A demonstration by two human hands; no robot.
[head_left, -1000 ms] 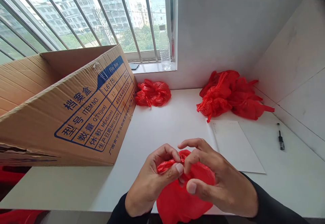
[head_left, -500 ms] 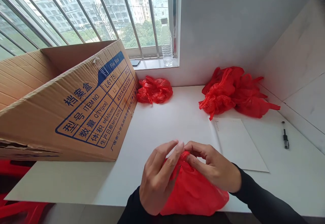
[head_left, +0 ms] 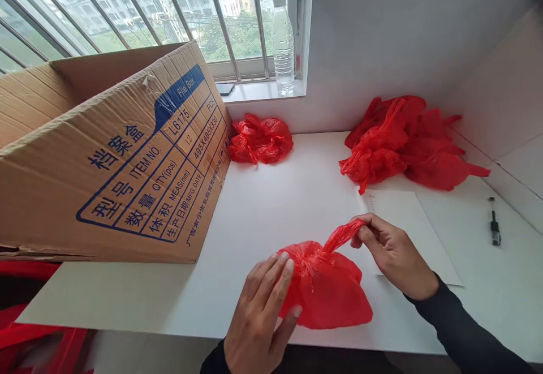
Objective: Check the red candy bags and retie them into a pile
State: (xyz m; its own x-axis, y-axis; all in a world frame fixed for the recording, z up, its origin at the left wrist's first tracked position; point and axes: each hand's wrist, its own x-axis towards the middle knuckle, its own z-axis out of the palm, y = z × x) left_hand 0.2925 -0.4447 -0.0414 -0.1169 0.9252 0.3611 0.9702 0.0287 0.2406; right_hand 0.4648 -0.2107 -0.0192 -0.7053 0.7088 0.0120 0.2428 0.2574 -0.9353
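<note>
A red plastic bag (head_left: 328, 289), bulging and gathered at a knot, lies on the white table (head_left: 271, 204) near its front edge. My left hand (head_left: 261, 314) rests flat against the bag's left side with fingers stretched out. My right hand (head_left: 392, 252) pinches the bag's twisted handle end and holds it stretched up and to the right.
A large open cardboard box (head_left: 114, 153) with blue print fills the left. A tied red bag (head_left: 261, 139) lies at the back by the box, a heap of loose red bags (head_left: 407, 142) at back right. A white sheet (head_left: 403, 221), a pen (head_left: 494, 230) and a water bottle (head_left: 283, 46) on the sill.
My hands have parted: the right one has drawn the bag's handle out to the right, the left one has slid down the bag's side. The bag now lies on the table.
</note>
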